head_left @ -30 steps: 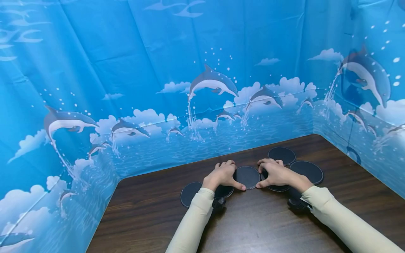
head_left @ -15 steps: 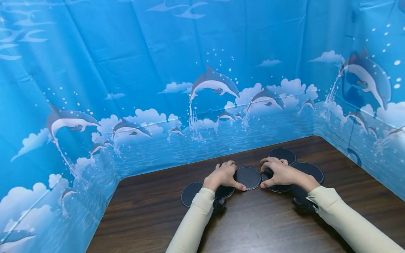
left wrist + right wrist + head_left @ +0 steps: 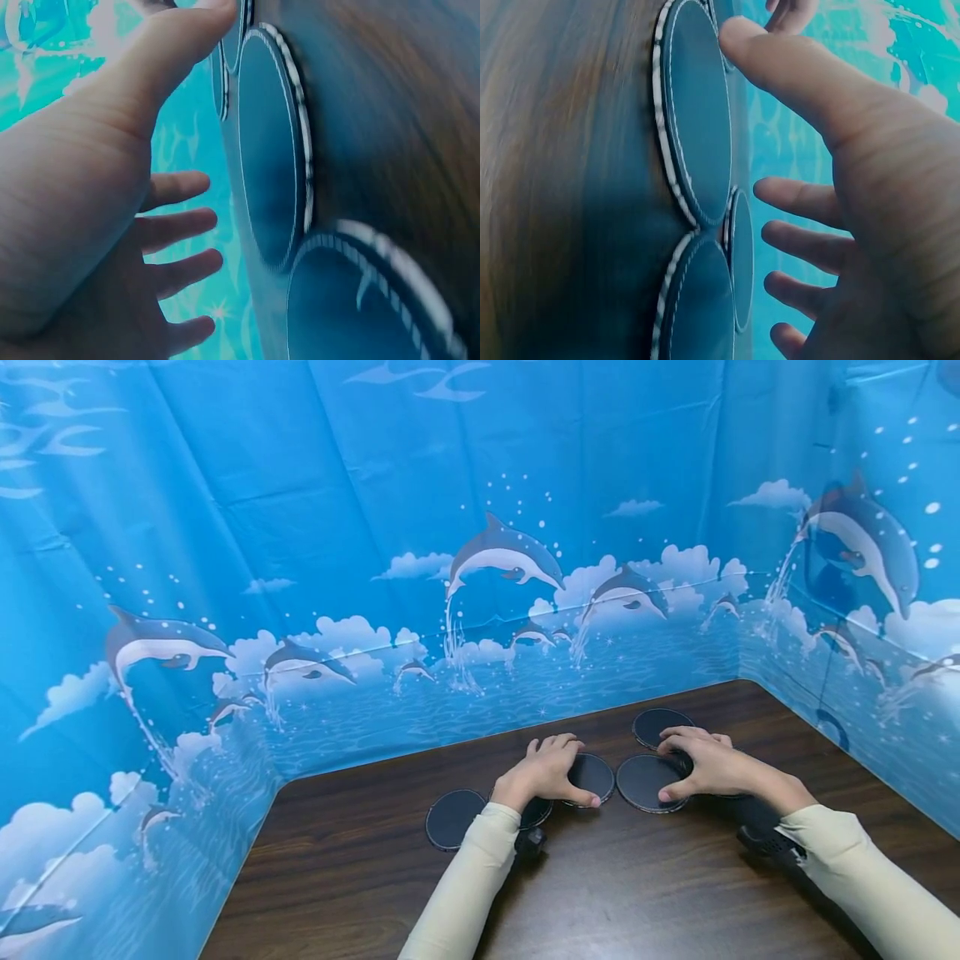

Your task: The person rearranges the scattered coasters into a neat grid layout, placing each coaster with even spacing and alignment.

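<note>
Several round black coasters with pale stitched rims lie flat in a bent row on the table. Over the middle coaster [image 3: 592, 777] hovers my left hand [image 3: 543, 775], its fingers spread and loosely bent. In the left wrist view that hand's fingers [image 3: 184, 221] hold nothing. My right hand [image 3: 705, 764] hangs above the right part of another coaster [image 3: 648, 783], thumb and fingers apart. The right wrist view shows its thumb in front of a coaster [image 3: 697, 112]; contact is unclear. Right hand and wrist mostly hide one more coaster.
Further coasters lie at the left end [image 3: 453, 820], partly under the left wrist [image 3: 536, 812], and at the back right [image 3: 656, 727]. The brown wooden table [image 3: 600, 893] meets a blue dolphin-print curtain [image 3: 360, 568] at the back and sides.
My right hand has moved right, uncovering the coaster right of the middle one. My left hand has shifted slightly right, over the middle coaster. The coasters look nearly unmoved.
</note>
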A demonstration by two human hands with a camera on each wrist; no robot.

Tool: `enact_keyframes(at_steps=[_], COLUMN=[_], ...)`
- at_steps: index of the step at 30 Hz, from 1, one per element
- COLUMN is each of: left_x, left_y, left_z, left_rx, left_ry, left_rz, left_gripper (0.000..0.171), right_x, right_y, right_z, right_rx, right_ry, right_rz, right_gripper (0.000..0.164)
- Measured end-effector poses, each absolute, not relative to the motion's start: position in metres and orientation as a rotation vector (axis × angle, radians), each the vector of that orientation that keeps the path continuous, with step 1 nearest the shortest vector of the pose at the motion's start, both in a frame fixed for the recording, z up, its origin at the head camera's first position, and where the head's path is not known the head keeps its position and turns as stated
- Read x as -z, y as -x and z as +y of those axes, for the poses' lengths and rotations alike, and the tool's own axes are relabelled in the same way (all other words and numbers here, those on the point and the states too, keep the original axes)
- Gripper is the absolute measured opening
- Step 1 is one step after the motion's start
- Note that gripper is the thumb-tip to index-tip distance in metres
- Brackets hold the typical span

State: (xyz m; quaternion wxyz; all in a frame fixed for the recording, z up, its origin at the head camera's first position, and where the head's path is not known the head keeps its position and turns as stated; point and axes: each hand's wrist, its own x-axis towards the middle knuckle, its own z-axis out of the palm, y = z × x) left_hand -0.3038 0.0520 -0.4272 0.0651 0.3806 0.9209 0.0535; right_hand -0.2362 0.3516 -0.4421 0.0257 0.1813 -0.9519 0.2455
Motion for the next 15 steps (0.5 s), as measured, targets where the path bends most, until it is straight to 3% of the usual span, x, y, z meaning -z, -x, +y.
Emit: enact_keyframes(at_steps=[15], left_x=[0.439], left_y=[0.293], left_z=[0.105], left_rx=[-0.180], left_ry=[-1.276], left_rz=[2.717], left_gripper=[0.105], right_x=[0.439], right_y=[0.233], right_z=[0.369], right_rx=[-0.739], right_ry=[-0.574], right_rz=[-3.080], right_gripper=[0.092])
